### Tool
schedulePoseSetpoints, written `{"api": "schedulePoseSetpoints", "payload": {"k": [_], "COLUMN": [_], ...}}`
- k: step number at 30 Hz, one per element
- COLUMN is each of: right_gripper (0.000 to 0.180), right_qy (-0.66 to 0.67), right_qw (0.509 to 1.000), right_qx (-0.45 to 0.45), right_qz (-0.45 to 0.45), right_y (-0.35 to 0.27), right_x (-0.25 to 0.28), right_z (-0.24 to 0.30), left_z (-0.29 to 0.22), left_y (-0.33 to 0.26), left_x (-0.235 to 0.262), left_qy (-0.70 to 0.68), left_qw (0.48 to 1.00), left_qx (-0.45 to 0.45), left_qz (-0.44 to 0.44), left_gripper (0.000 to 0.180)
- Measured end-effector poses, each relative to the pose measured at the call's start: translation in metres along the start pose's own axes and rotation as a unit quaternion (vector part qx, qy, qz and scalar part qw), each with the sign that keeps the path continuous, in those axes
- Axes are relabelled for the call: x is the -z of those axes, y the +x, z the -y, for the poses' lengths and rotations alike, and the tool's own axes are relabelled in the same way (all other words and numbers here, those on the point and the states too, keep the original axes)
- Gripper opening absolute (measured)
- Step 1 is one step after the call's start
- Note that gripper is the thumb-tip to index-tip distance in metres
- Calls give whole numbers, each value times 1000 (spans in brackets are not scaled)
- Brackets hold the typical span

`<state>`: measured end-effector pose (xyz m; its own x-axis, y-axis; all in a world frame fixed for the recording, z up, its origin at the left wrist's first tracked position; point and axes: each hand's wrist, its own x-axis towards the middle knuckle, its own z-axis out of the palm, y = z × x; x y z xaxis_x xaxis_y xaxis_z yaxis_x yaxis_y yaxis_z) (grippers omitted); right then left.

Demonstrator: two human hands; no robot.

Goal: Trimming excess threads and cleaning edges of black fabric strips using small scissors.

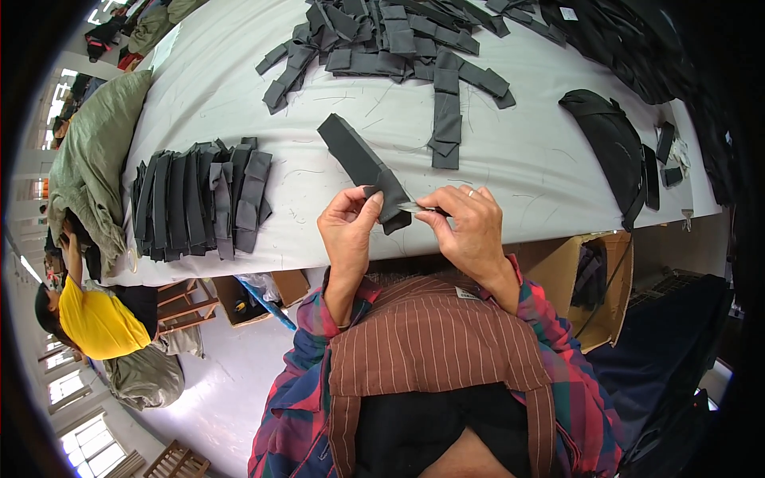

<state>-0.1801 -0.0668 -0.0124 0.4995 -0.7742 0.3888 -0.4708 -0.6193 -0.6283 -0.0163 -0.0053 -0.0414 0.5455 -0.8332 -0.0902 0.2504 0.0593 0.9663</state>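
Note:
My left hand [347, 227] pinches a dark grey fabric strip [351, 151] between thumb and fingers near its lower end. The strip slants up and to the left above the white-covered table [303, 191]. In my right hand [472, 227] is a pair of small metal thread snips [409, 207], mostly hidden by the fingers. Their pointed blades touch or lie just over the strip's near end; I cannot tell which. To the left lies a neat row of similar strips [191, 199], and beyond my hands a loose pile of them [374, 40].
Loose threads litter the cloth. At the right are a black bag-like item [602, 143], a dark phone-like slab [650, 177] and black fabric [621, 48]. Cardboard boxes [558, 279] stand below the table edge. A person in yellow [103, 319] works at the far left, beside a green cloth heap [100, 135].

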Motion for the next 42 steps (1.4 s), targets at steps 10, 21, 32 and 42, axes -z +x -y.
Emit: {"api": "schedulePoseSetpoints", "payload": {"k": [10,21,32,42], "right_gripper": [13,7,24,22], "right_qy": [127,403,63,-34], "right_qw": [991,905,998,992], "right_qx": [15,-122,31,99], "right_qz": [39,56,0,-72], "right_y": [15,34,30,24], "right_x": [6,19,19,4], "right_z": [0,18,-2,-4], "left_z": [-15,-69,-33,-34], "left_y": [-3,-6,-6,-7], "left_x": [-6,-11,-7,-12], "left_qy": [-84,131,-124,-184], "left_qw": [992,960,966,954], "left_qx": [89,-12,161,196], "left_qz": [14,248,159,133], "left_gripper": [9,40,25,28]}}
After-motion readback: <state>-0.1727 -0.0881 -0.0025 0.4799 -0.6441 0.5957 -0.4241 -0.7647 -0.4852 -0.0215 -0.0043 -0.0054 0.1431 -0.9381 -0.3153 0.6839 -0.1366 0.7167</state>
